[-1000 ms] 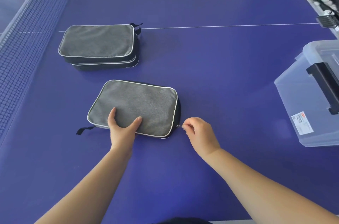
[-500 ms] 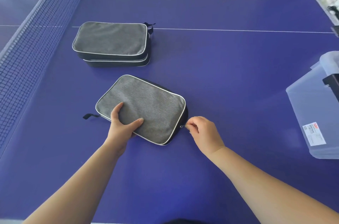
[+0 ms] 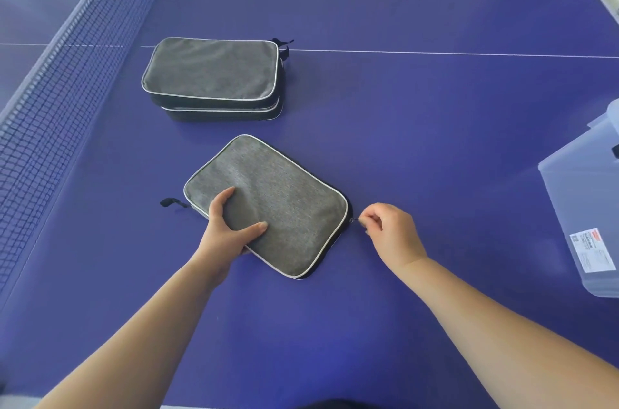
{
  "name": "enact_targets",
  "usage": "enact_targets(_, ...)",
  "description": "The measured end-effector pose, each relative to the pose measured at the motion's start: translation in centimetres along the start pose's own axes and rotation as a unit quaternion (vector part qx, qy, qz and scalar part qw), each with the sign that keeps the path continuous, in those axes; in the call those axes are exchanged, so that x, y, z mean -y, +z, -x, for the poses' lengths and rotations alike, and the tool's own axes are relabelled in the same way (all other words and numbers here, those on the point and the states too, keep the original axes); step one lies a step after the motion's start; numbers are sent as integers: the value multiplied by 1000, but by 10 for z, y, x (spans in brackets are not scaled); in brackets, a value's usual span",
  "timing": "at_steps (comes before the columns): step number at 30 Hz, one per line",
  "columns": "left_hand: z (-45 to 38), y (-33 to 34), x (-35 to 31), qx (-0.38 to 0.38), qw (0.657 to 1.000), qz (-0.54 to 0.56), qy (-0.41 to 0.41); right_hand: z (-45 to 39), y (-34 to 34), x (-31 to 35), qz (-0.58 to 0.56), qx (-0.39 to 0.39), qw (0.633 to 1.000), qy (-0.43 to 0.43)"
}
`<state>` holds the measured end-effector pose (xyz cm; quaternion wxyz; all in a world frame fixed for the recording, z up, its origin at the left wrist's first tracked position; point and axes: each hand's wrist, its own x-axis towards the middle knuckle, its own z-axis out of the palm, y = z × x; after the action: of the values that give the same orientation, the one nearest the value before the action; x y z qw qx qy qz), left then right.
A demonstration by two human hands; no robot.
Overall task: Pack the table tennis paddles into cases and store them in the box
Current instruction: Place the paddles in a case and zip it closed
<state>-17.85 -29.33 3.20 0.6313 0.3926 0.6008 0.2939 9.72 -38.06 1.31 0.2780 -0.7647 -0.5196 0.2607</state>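
A blue table tennis table (image 3: 435, 174) fills almost the whole frame, with its net (image 3: 60, 100) running along the left edge and a thin white line (image 3: 435, 53) crossing the upper part. In the centre lies a grey case (image 3: 268, 204), flat on the table and turned at a slant; no paddle is visible, so I judge that one is already inside, but this cannot be confirmed. The left hand (image 3: 231, 227) grips the lower left edge of this case, with the thumb on top of the cloth and the fingers curled over the edge — it holds the case in place. The right hand (image 3: 392, 234) is just beside the right corner of the case, and its fingertips (image 3: 366, 219) are pressed together on the small zipper pull (image 3: 352, 220). The step in hand seems to be the closing of the zipper; how much of it is closed I cannot tell, because the zipper side is mostly hidden. Above, in the upper left of the centre, two more grey cases (image 3: 211, 73) lie stacked and look closed. The clear plastic box (image 3: 589, 207) stands at the right edge, well apart from the case, and partly out of frame. The next move calls for a steady pull along the seam while the left hand resists — then all cases must go to the box.
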Motion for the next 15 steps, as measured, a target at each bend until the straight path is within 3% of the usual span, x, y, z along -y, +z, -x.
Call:
enact_targets(8,-10,-9,-17,20,993,-111,-28,6,10,4,-6,52,998,23)
enact_targets(11,-2,4,-23,-110,956,-268,-57,9,14,7,-13,52,998,27)
enact_targets(13,8,22,-22,-199,918,-344,-15,9,16,7,-22,52,998,28)
enact_targets(15,17,47,-20,-204,895,-394,44,10,17,6,-32,53,998,32)
